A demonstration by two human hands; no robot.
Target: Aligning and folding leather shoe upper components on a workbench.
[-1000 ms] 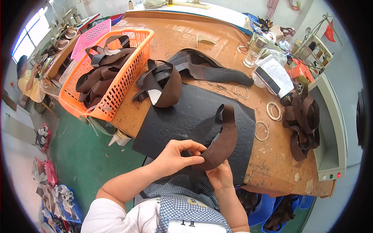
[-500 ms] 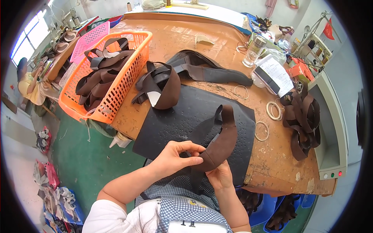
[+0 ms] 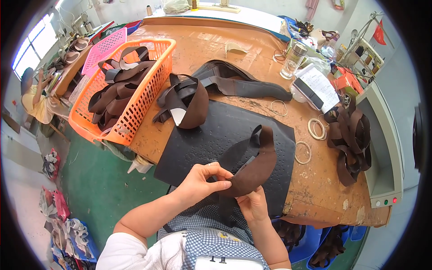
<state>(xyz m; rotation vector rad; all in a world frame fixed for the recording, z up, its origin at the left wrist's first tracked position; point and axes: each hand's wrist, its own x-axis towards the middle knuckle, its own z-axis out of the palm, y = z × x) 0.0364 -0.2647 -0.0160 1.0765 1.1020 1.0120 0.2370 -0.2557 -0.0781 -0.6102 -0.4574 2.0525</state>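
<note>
A looped dark brown strip [image 3: 260, 170], leather-like, is held over the front edge of a black perforated mat [image 3: 193, 148]. My left hand [image 3: 204, 181] pinches the strip's edge between thumb and fingers. From below, my right hand [image 3: 253, 203] grips the same strip's lower edge, its fingertips partly behind it. The strip's far end curls upward, and part of it hangs down towards my apron. Beyond the mat lie a coiled brown strip bundle [image 3: 192, 101] with a white patch and a long folded stack of dark strips [image 3: 243, 83].
An orange basket [image 3: 150, 85] full of brown strips stands on the left. On the right are pale rings [image 3: 317, 129], a glass jar [image 3: 293, 60], a paper sheet [image 3: 317, 87], another strip pile [image 3: 350, 139] and a grey machine [image 3: 382, 148]. A person [image 3: 38, 96] sits at far left.
My left hand has slid slightly left along the strip. The strip has tilted a little, its curled end now marginally lower and further right. The right hand keeps nearly the same place.
</note>
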